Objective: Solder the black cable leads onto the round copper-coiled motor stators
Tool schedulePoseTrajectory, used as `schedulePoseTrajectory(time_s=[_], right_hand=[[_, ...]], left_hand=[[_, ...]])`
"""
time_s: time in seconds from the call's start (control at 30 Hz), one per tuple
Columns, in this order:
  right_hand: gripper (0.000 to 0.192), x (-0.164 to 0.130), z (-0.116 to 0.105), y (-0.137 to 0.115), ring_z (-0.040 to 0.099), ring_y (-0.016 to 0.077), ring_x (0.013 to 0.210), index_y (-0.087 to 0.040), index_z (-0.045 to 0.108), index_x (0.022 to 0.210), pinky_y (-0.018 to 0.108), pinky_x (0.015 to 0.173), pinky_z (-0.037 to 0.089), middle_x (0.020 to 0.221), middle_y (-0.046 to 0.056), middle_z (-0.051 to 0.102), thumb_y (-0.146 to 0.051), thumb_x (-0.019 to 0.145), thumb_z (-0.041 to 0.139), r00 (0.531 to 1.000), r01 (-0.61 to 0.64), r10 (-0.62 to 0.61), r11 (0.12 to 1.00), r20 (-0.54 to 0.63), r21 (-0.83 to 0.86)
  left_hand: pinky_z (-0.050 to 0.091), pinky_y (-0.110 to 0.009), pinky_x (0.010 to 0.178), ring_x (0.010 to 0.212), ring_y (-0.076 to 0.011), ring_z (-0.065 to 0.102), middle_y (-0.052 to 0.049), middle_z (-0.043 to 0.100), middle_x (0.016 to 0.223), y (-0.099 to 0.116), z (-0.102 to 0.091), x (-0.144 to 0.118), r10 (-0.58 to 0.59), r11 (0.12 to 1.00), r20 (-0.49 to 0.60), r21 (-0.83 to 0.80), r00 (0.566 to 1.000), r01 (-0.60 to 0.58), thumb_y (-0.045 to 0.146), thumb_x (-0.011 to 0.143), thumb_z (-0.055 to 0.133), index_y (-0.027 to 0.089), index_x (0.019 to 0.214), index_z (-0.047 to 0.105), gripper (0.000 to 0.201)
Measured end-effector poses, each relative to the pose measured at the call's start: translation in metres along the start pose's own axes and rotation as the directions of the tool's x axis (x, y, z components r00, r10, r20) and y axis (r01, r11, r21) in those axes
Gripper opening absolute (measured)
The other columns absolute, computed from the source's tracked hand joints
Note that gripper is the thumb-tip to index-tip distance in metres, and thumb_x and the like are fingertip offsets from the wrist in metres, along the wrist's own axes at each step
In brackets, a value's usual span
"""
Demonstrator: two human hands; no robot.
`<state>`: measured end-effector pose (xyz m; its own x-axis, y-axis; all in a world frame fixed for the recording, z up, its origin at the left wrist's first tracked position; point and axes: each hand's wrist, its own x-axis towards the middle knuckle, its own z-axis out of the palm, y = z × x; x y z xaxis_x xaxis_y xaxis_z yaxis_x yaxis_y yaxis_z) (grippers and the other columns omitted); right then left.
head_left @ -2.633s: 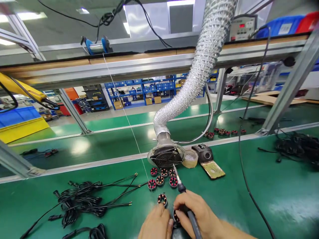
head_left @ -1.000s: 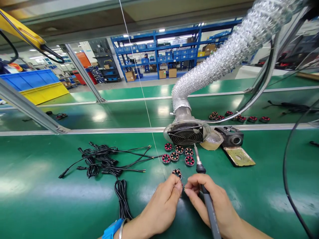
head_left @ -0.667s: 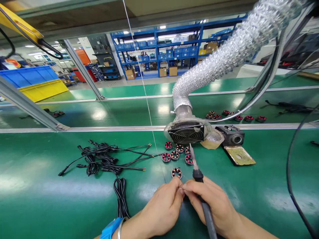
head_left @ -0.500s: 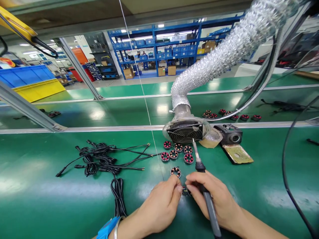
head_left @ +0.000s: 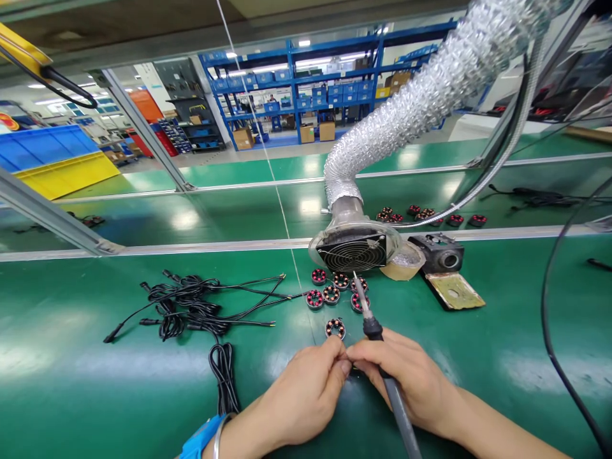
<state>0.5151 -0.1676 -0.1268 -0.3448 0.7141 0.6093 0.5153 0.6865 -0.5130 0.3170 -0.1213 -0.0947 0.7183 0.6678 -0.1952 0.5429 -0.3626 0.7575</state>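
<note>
My left hand (head_left: 308, 392) is closed in a pinch on a thin solder wire (head_left: 282, 210) that runs down from overhead. In my right hand (head_left: 411, 376) is a soldering iron (head_left: 399, 408), its tip pointing up and away from me. The fingertips of both hands meet, and a small dark part below them is mostly hidden. Just beyond the fingers lies a round motor stator (head_left: 335, 329) with copper coils. Several more stators (head_left: 331, 294) sit in a group behind it, partly covered by the iron.
Bundled black cables (head_left: 191, 309) lie to the left. A fume extractor fan (head_left: 356, 253) on a silver duct (head_left: 382, 134) stands behind the stators. An iron stand (head_left: 442, 255) with a yellowish sponge (head_left: 454, 292) is at right. A black cord (head_left: 549, 319) curves along the right side.
My right hand and the soldering iron have moved left, bringing its fingers against my left hand's. The wire end that showed between the hands is now covered. The view has shifted slightly.
</note>
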Motion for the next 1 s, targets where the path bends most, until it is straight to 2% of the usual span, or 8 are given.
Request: schedulePoseTrajectory(time_s=[0.13,0.27,0.33,0.47,0.57,0.7,0.87,1.0], right_hand=[[0.031,-0.002,0.003,0.0,0.06,0.017,0.079,-0.018,0.053,0.121,0.029,0.071,0.052,0.09,0.006,0.066,-0.006,0.092,0.05,0.999,0.028,-0.029,0.999,-0.027,-0.032],[0.036,-0.005,0.01,0.001,0.06,0.0173,0.081,-0.017,0.052,0.122,0.03,0.072,0.052,0.093,0.007,0.067,-0.001,0.09,0.05,0.997,-0.014,0.008,0.997,-0.076,-0.078],[0.036,-0.004,0.011,0.002,0.059,0.017,0.079,-0.018,0.052,0.121,0.03,0.071,0.052,0.094,0.007,0.068,0.0,0.089,0.051,0.994,-0.032,0.023,0.996,-0.105,-0.083],[0.035,-0.003,-0.001,-0.001,0.057,0.0163,0.074,-0.021,0.053,0.118,0.029,0.067,0.051,0.092,0.004,0.067,-0.003,0.088,0.052,0.988,-0.124,0.113,0.987,-0.103,-0.099],[0.04,-0.008,-0.011,-0.004,0.058,0.0206,0.079,-0.021,0.049,0.121,0.035,0.069,0.052,0.098,0.007,0.066,-0.014,0.084,0.061,0.97,-0.235,0.241,0.965,0.036,-0.118],[0.049,-0.013,-0.012,-0.002,0.06,0.0234,0.085,-0.022,0.045,0.123,0.038,0.073,0.053,0.1,0.008,0.063,-0.017,0.079,0.067,0.911,-0.338,0.359,0.932,0.204,-0.129],[0.049,-0.009,-0.01,0.004,0.059,0.0217,0.083,-0.023,0.045,0.123,0.037,0.072,0.052,0.096,0.005,0.063,-0.01,0.078,0.062,0.906,-0.321,0.332,0.943,0.264,-0.086],[0.037,-0.006,-0.02,0.001,0.061,0.0188,0.085,-0.023,0.049,0.121,0.033,0.074,0.052,0.101,0.004,0.065,-0.011,0.087,0.054,0.948,-0.257,0.255,0.966,0.191,-0.018]], left_hand=[[0.034,-0.026,0.064,0.069,-0.0137,0.047,0.002,0.054,0.075,-0.004,0.0,0.004,-0.01,0.988,0.01,-0.155,1.0,0.011,0.034,0.099,0.038,0.02,0.087,0.051,0.023],[0.027,-0.023,0.054,0.057,-0.0103,0.032,0.006,0.038,0.063,-0.015,0.007,0.015,-0.036,0.872,0.063,-0.485,0.997,0.062,0.039,0.095,0.043,0.019,0.081,0.046,0.025],[0.025,-0.023,0.053,0.057,-0.0098,0.029,0.007,0.036,0.062,-0.02,0.01,0.021,-0.054,0.835,0.026,-0.547,0.998,0.059,0.038,0.093,0.047,0.018,0.078,0.046,0.025],[0.024,-0.024,0.055,0.058,-0.01,0.031,0.006,0.039,0.063,-0.026,0.009,0.029,-0.121,0.842,-0.047,-0.534,0.992,0.078,0.031,0.089,0.047,0.018,0.075,0.048,0.02],[0.025,-0.024,0.056,0.059,-0.0104,0.033,0.005,0.042,0.065,-0.026,0.007,0.031,-0.149,0.843,-0.064,-0.53,0.987,0.093,0.029,0.088,0.047,0.017,0.076,0.049,0.017],[0.024,-0.025,0.056,0.058,-0.0105,0.031,0.005,0.04,0.063,-0.025,0.006,0.03,-0.146,0.837,-0.027,-0.536,0.989,0.109,0.031,0.086,0.047,0.018,0.073,0.048,0.019],[0.026,-0.025,0.058,0.06,-0.0109,0.032,0.005,0.04,0.065,-0.024,0.007,0.029,-0.146,0.854,-0.011,-0.507,0.989,0.121,0.031,0.086,0.047,0.018,0.072,0.048,0.019],[0.027,-0.025,0.059,0.061,-0.011,0.033,0.005,0.04,0.065,-0.024,0.008,0.03,-0.134,0.863,0.009,-0.491,0.991,0.121,0.029,0.086,0.046,0.018,0.071,0.048,0.019]])
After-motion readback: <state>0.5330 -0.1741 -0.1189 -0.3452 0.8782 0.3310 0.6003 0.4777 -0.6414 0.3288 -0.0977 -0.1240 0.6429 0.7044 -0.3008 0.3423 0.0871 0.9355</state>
